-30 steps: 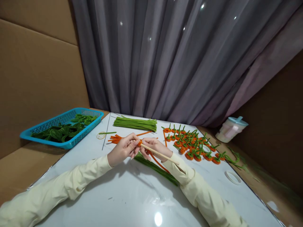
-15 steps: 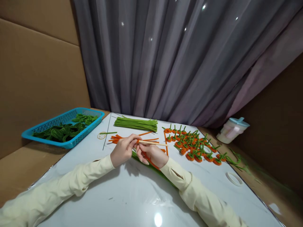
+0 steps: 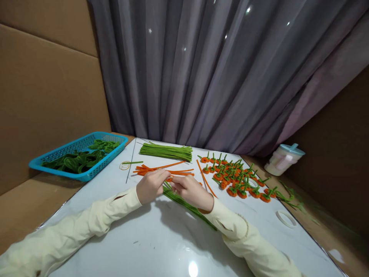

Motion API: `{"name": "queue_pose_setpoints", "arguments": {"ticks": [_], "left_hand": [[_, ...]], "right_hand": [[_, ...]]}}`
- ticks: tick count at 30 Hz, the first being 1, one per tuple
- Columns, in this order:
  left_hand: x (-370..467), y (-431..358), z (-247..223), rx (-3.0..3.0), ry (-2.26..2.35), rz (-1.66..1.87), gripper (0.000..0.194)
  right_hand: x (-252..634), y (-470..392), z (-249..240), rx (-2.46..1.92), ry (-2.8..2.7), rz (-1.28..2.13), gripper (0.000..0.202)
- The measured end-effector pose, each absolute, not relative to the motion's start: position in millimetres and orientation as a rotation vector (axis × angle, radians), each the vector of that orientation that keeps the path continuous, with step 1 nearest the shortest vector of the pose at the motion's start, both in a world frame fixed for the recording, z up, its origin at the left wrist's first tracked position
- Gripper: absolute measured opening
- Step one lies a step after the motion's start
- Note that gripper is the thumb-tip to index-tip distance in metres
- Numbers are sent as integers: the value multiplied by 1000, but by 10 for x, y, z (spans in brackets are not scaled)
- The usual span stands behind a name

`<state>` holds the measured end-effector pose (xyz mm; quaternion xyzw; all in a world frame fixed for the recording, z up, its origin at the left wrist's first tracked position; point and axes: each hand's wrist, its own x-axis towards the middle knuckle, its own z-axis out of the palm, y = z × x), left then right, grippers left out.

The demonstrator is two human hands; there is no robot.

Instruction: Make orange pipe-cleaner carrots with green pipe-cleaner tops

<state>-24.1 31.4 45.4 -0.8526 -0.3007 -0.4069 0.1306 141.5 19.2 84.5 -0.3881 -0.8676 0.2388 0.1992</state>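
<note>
My left hand [image 3: 152, 186] and my right hand [image 3: 193, 191] meet fingertip to fingertip above the middle of the white table. Both are closed in a pinch around a small orange piece and a pale stick, mostly hidden by the fingers. Just behind them lie loose orange stems [image 3: 144, 169]. A loose bundle of green stems [image 3: 188, 207] runs under my right hand toward the right. One long orange stem [image 3: 206, 179] rests on the table right of the hands.
A thick green bundle [image 3: 165, 151] lies at the back. Many orange pieces with green stalks [image 3: 242, 190] spread at the right, near a white ring [image 3: 286, 219] and a lidded cup [image 3: 284, 159]. A blue basket [image 3: 83, 176] of green loops stands left.
My right hand has turned over, its back now upward, and the pale stick that pointed right is now mostly hidden. The long orange stem right of the hands has shifted and lies slanted.
</note>
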Motion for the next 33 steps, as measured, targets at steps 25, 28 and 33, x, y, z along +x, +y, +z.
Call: {"name": "queue_pose_setpoints", "arguments": {"ticks": [25, 28, 33], "left_hand": [[-210, 218, 697, -3016, -1406, -1506, 20], [-209, 215, 675, -3058, -1385, -1592, 13], [-200, 188, 679, -3134, -1252, -1655, 16]], "right_hand": [[1502, 300, 840, -1176, -2257, 609, 31], [1522, 344, 856, -1075, -2226, 845, 29], [1585, 430, 861, -826, -2051, 1536, 31]]}}
